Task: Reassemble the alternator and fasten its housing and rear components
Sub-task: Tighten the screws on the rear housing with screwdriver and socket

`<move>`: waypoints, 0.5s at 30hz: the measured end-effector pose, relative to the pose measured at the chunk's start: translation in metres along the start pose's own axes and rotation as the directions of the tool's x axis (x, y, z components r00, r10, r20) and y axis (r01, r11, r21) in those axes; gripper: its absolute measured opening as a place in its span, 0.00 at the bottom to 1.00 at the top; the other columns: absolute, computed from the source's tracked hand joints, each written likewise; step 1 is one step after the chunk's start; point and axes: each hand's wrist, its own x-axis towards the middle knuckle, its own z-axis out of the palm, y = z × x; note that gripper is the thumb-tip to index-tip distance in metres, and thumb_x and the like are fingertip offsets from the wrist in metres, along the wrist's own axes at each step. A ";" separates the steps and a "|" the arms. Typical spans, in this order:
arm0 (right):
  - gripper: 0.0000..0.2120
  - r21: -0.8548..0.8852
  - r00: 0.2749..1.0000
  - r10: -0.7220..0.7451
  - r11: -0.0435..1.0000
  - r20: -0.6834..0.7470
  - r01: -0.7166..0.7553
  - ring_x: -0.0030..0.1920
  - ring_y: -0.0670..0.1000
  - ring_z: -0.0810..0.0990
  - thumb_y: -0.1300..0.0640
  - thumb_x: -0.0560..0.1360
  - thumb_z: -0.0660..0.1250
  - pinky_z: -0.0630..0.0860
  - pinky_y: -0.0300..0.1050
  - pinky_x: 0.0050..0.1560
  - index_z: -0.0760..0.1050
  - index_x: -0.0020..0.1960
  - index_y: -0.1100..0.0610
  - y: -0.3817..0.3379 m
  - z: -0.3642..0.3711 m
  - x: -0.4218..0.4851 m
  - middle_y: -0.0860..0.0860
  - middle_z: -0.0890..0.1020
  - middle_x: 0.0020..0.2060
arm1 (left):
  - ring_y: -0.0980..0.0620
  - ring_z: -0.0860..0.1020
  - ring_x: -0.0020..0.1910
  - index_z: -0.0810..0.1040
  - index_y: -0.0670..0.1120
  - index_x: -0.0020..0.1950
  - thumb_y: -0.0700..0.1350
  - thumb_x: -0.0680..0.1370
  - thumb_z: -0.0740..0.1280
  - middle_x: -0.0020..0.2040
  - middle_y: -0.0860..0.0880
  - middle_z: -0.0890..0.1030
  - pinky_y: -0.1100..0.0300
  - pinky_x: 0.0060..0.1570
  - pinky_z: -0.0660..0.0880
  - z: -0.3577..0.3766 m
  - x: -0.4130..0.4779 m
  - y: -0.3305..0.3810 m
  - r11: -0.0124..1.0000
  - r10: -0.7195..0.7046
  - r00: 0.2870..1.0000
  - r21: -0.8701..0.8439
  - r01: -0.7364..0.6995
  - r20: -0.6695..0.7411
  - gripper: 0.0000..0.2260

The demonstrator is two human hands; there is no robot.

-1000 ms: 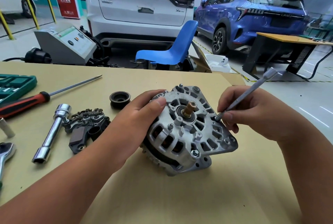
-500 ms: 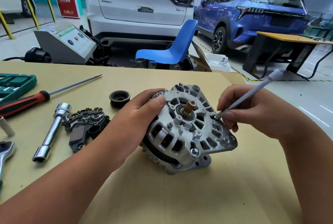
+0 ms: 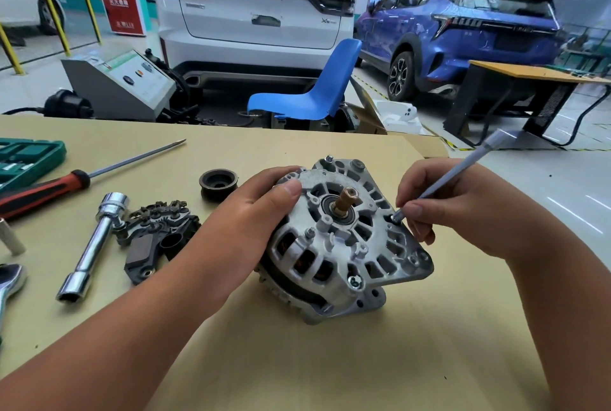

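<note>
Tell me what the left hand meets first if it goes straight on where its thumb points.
Likely the copper-coloured shaft end standing out of the alternator: the left hand grips its housing rim, thumb aimed right across the rear face. Depth is hard to judge.

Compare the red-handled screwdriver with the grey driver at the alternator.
The screwdriver lies flat on the table, untouched; the grey driver is tilted, pinched in the right hand. The screwdriver has a red-and-black handle; the grey driver is grey all over. The screwdriver's tip is free; the grey driver's tip sits on the alternator. Both are long and slim.
</note>
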 end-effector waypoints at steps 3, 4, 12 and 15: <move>0.04 0.008 0.998 0.014 1.000 0.057 -0.015 0.35 0.57 0.84 0.58 0.74 0.77 0.81 0.48 0.34 0.85 0.49 0.54 0.000 -0.008 -0.005 0.61 0.84 0.36 | 0.52 0.88 0.54 0.84 0.67 0.59 0.60 0.76 0.65 0.57 0.55 0.89 0.53 0.47 0.79 -0.001 0.000 -0.001 1.000 -0.001 1.000 0.007 0.001 -0.002 0.13; 0.05 0.001 0.999 0.010 1.000 0.045 -0.010 0.35 0.57 0.84 0.60 0.74 0.75 0.81 0.47 0.35 0.86 0.49 0.55 0.001 -0.010 -0.005 0.62 0.84 0.36 | 0.52 0.88 0.54 0.84 0.67 0.59 0.61 0.76 0.65 0.57 0.55 0.89 0.52 0.48 0.79 -0.001 0.000 -0.001 1.000 -0.002 1.000 0.008 0.002 -0.003 0.13; 0.23 -0.109 0.998 -0.030 0.994 -0.062 0.023 0.31 0.55 0.81 0.30 0.66 0.78 0.77 0.45 0.32 0.81 0.41 0.49 0.002 0.004 0.003 0.56 0.81 0.31 | 0.52 0.88 0.54 0.84 0.67 0.59 0.60 0.76 0.65 0.57 0.55 0.89 0.53 0.47 0.79 0.000 0.001 -0.001 1.000 -0.008 1.000 0.002 0.008 -0.008 0.13; 0.19 -0.011 0.998 -0.041 0.999 -0.039 0.041 0.31 0.54 0.81 0.36 0.68 0.80 0.76 0.44 0.30 0.82 0.45 0.50 0.002 0.004 0.002 0.53 0.81 0.32 | 0.51 0.88 0.55 0.84 0.66 0.60 0.60 0.77 0.65 0.57 0.54 0.89 0.53 0.48 0.79 0.000 0.000 -0.001 1.000 -0.009 1.000 -0.009 0.009 -0.008 0.14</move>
